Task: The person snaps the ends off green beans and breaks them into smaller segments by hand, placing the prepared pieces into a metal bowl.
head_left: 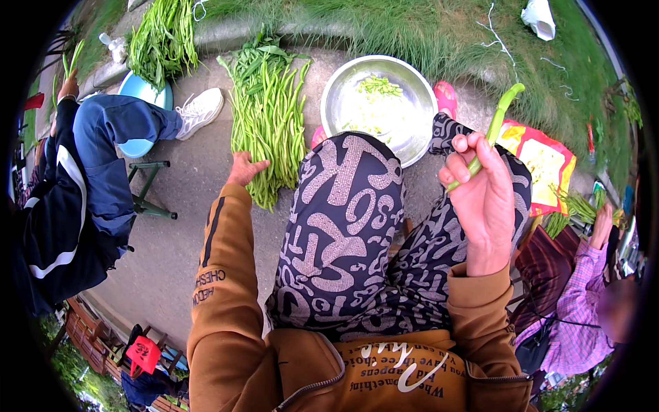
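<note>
My right hand is raised over my right knee, with its thumb and fingers closed round a thick green vegetable stalk. The stalk slants up and to the right, its thicker end on top. At the lower left edge of a big pile of long green stalks, my left hand has its thumb stretched out toward the stalks. Its other fingers are foreshortened and hold nothing I can see. Leaves lie at the pile's far end. Beyond my knees stands a steel basin with cut green pieces in it.
At left, a person in dark clothes sits by a blue basin and leafy bundle. A person in a checked shirt handles greens at right. A red-yellow sack lies by my right knee. Grass borders the kerb.
</note>
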Motion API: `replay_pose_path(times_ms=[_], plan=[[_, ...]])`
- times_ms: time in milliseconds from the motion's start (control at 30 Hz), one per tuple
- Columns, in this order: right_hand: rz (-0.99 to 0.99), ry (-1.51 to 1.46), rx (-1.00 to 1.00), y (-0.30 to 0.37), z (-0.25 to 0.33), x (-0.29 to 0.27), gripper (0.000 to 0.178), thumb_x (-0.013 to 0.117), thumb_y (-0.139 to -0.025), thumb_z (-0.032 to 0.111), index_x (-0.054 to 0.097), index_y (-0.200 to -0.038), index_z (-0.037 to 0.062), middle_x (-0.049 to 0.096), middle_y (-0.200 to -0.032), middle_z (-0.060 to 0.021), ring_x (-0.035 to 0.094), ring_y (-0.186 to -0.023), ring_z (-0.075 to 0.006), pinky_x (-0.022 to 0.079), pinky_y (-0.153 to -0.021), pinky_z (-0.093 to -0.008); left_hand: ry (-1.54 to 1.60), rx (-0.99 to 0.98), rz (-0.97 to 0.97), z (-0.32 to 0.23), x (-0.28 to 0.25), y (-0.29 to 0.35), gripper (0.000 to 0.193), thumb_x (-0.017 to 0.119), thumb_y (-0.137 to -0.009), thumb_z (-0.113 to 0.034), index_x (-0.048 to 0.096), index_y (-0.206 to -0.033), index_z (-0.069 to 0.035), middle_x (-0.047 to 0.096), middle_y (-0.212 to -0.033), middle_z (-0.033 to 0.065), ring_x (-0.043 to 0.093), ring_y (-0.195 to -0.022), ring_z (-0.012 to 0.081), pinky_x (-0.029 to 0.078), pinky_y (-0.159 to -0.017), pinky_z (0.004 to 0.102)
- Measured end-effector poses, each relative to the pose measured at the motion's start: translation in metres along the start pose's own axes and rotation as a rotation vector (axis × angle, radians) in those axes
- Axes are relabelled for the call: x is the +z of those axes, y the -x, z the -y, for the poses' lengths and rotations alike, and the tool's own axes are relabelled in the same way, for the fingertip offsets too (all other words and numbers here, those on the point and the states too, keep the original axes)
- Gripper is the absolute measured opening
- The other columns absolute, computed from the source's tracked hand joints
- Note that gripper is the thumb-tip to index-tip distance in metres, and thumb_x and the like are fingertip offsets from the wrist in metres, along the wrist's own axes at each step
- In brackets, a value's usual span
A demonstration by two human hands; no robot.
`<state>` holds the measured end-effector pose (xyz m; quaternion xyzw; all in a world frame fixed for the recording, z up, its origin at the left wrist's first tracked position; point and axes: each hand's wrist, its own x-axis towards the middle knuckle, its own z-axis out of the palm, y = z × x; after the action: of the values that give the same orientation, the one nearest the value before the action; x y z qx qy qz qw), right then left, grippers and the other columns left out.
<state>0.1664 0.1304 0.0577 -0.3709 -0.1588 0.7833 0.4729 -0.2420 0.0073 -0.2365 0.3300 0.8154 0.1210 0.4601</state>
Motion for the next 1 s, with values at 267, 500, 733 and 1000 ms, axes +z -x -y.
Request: replay_pose_path(times_ms=[267,500,733,1000], plan=[[0.005,-0.004,0.006,0.000,-0.001,0.001,0.016,0.053,-0.091,0.017,0.058,-0.096,0.0031,0.059,-0.093,-0.0088,0.050,-0.064,-0.0129,0.044,-0.065,-0.0318,-0.072,-0.204,-0.355,-0.032,0.025,0.020,0.084,0.084,-0.059,-0.031,0.039,-0.119,0.008,0.028,-0.127,0.0229,0.041,-0.115,0.0372,0.040,-0.096,0.0390],[0.010,-0.003,0.001,0.003,0.000,0.002,0.016,0.053,-0.091,0.017,0.058,-0.096,0.0031,0.059,-0.093,-0.0087,0.050,-0.064,-0.0128,0.044,-0.065,-0.0318,-0.317,-0.243,-0.291,-0.027,0.034,0.019,0.051,0.069,-0.061,-0.027,0.056,-0.100,0.003,0.052,-0.108,0.0242,0.052,-0.104,0.0386,0.044,-0.090,0.0412],[0.040,-0.035,-0.009,0.005,0.003,0.000,0.016,0.052,-0.091,0.017,0.057,-0.097,0.0027,0.059,-0.093,-0.0088,0.050,-0.064,-0.0128,0.044,-0.066,-0.0320,0.547,0.064,-0.079,-0.040,-0.027,0.053,0.038,0.061,-0.073,-0.009,0.051,-0.108,-0.001,0.060,-0.097,0.0127,0.062,-0.077,0.0253,0.051,-0.071,0.0325],[0.069,-0.049,-0.009,0.007,0.004,0.003,0.016,0.052,-0.092,0.016,0.057,-0.097,0.0022,0.059,-0.093,-0.0092,0.050,-0.064,-0.0128,0.044,-0.065,-0.0321,0.748,-0.012,0.168,-0.048,-0.019,0.084,0.040,0.058,-0.080,-0.011,0.043,-0.117,-0.003,0.059,-0.101,0.0106,0.061,-0.082,0.0183,0.052,-0.072,0.0312]])
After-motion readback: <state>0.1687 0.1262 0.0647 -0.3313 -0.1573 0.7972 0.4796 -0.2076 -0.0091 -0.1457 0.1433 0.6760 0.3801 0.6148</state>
